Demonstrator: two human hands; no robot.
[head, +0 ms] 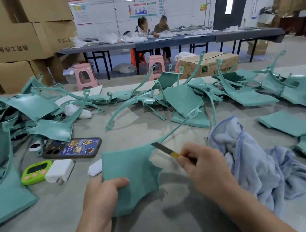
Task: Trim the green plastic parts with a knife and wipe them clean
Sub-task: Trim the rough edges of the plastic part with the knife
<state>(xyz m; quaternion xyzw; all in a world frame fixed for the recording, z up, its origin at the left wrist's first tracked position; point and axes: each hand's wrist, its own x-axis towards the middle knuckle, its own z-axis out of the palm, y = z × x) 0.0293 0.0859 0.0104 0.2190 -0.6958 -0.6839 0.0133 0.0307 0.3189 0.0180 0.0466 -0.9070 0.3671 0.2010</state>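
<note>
Head view: left grip [106, 191] curled round green part [130, 169], right grip [201, 162] pinching knife [163, 148] mid-frame; a blade slip could gouge the part or nick the left thumb.

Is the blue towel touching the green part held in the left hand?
Apart. The head view shows table and the right hand with the knife between the green part and the blue towel.
</note>
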